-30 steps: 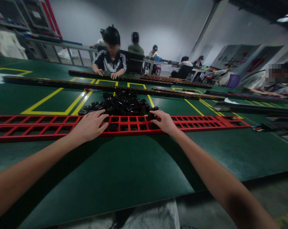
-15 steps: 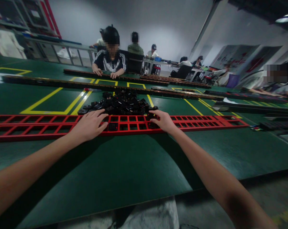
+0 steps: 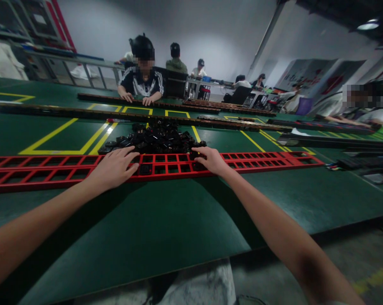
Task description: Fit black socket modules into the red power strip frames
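A long red lattice frame (image 3: pixel 168 169) with two rows of openings lies across the table before me. My left hand (image 3: pixel 112 168) rests over its left part, fingers spread and holding nothing. Beside those fingertips, a small black square part (image 3: pixel 145 169) sits in a front-row opening. My right hand (image 3: pixel 211 161) is over the frame farther right, thumb and fingers bent around a small black part (image 3: pixel 196 156); the hand partly hides it. Just behind the frame, between my hands, is a heap of similar black parts (image 3: pixel 156 137).
Long dark strips (image 3: pixel 115 113) lie across the green table (image 3: pixel 140 228) beyond the heap, among yellow tape lines. A co-worker (image 3: pixel 141 78) sits opposite with both hands on a strip. Another person (image 3: pixel 359 106) works at the right. The table's near edge slopes up rightward.
The whole view has shifted slightly, so things appear a little farther left. Both hands keep nearly the same places over the red frame, with the black part still at my right fingers.
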Action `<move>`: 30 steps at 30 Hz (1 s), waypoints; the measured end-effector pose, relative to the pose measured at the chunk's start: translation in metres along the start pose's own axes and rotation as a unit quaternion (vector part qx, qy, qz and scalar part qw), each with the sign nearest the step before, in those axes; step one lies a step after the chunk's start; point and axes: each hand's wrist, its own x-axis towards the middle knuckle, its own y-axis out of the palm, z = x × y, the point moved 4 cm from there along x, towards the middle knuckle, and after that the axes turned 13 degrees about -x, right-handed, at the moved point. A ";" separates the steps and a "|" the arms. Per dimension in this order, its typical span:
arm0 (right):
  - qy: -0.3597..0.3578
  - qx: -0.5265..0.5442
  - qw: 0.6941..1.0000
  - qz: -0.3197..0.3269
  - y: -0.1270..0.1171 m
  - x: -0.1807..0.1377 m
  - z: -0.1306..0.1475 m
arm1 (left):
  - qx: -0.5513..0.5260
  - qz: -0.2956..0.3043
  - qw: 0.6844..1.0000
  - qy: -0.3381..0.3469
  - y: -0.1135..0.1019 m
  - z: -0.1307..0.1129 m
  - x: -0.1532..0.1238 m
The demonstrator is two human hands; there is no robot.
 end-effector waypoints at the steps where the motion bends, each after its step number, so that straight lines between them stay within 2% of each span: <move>1: 0.000 -0.002 1.000 0.002 0.000 0.000 0.000 | -0.001 0.000 1.000 0.001 0.000 0.000 0.000; 8: 0.031 -0.064 0.997 0.038 0.004 -0.001 -0.005 | 0.005 0.002 1.000 0.005 0.000 -0.001 0.000; 18: 0.000 -0.069 0.996 0.047 0.007 -0.002 -0.012 | -0.001 0.000 1.000 -0.001 -0.002 -0.007 0.001; 25: -0.049 -0.052 0.997 0.013 0.006 -0.003 -0.010 | -0.007 0.000 1.000 -0.001 -0.001 -0.007 0.000; 30: -0.058 -0.033 0.998 -0.022 0.003 -0.002 -0.007 | -0.009 0.006 1.000 -0.007 -0.003 -0.009 0.000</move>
